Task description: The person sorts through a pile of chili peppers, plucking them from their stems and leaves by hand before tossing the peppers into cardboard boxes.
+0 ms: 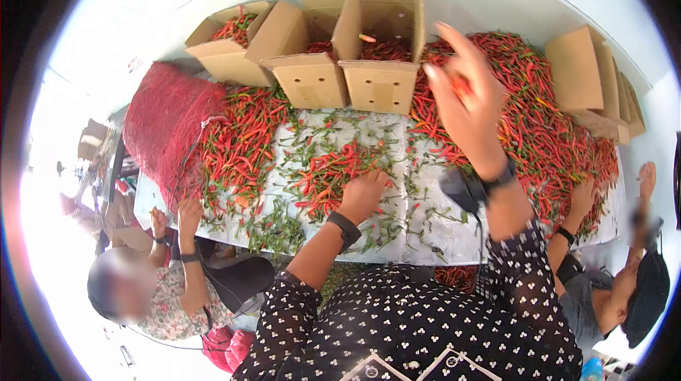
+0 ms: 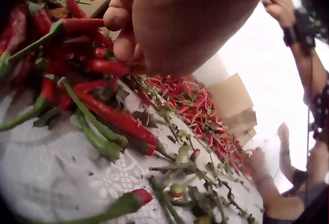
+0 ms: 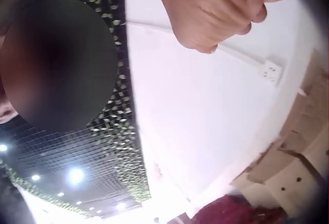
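Note:
Over the small heap of red chili peppers [image 1: 333,172] on the table, my left hand [image 1: 363,195] is low with its fingers curled. In the left wrist view the left hand [image 2: 190,23] has its fingertips against a red chili [image 2: 85,24] and seems to pinch it. My right hand [image 1: 468,101] is raised over the large chili pile, its thumb and forefinger spread apart; red shows between its fingers, held or behind I cannot tell. In the right wrist view the right hand [image 3: 221,11] appears from its back. One chili [image 1: 367,38] shows blurred at the mouth of a cardboard box [image 1: 379,86].
More open boxes [image 1: 308,86] line the table's far side, with empty-looking cartons [image 1: 578,72] at the right. A red mesh sack [image 1: 167,125] lies left beside another chili pile [image 1: 245,140]. Green stems [image 1: 277,228] litter the white cloth. People work at both sides.

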### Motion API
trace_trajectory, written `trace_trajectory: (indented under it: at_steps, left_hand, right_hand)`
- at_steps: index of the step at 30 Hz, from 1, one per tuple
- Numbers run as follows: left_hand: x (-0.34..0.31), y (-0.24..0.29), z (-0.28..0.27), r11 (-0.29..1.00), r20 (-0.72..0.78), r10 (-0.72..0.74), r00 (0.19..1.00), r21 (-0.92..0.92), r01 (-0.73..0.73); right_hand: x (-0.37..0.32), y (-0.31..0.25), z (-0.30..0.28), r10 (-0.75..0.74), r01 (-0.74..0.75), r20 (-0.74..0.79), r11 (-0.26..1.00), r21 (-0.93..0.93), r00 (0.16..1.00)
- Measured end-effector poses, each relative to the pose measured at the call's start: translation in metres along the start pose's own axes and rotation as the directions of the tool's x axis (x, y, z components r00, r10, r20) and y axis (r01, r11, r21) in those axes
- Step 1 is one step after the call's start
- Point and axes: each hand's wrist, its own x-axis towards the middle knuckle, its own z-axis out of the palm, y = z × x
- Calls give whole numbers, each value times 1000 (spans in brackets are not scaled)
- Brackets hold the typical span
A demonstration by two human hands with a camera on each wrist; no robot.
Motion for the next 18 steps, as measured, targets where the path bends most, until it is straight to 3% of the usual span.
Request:
trace_trajectory:
  at_steps: [1,2,3,4,5,6,7,9,10,11,14,15,16,17,18]
  left_hand:
    - [-5,-2,2,997,-44,-53,998,-62,50]
    - [-7,0,-7,977,-15,-146,989,-161,142]
    - [-10,-5,-4,974,-4,-160,987,-160,158]
    - [-10,-10,-1,918,-58,-239,969,-338,206]
    - [-8,-13,1,832,-95,-315,944,-506,227]
    - [-4,-10,-14,712,2,-420,908,-620,331]
    - [-3,-11,-16,716,16,-401,916,-619,324]
    - [2,-12,-22,485,43,-481,875,-819,307]
    - [5,-8,-31,295,178,-486,856,-888,352]
    - [7,-8,-28,294,186,-471,862,-888,352]
    - [11,-8,-24,-93,263,-427,865,-964,248]
    - [12,-5,-28,-95,273,-408,871,-962,257]
    - [12,-2,-32,-90,290,-385,876,-957,277]
    - [11,0,-34,-85,305,-365,880,-952,295]
    - [11,2,-35,-87,316,-350,882,-948,305]
  right_hand:
    - [-6,-15,-12,-176,176,-55,984,0,983]
    - [-12,-40,-30,-240,233,-51,966,-109,970]
    - [-16,-59,-57,-266,283,113,944,-169,957]
    - [-20,-69,-67,-297,302,92,952,-49,950]
    - [-21,-77,-87,-316,326,247,945,1,916]
    - [-30,-83,-88,-374,373,113,927,26,921]
    - [-34,-89,-85,-427,428,-24,903,34,904]
    - [-27,-89,-74,-608,666,-287,720,193,740]
    - [-30,-90,-78,-608,663,-280,728,176,743]
    - [-36,-92,-82,-573,612,-234,775,155,785]
    - [-48,-92,-77,-505,538,-221,834,125,834]
    - [-50,-92,-75,-483,526,-255,839,138,838]
    - [-51,-94,-79,-456,472,-155,878,85,876]
    - [-52,-98,-84,-450,464,-153,883,71,880]
    - [-54,-104,-89,-361,359,-9,924,136,933]
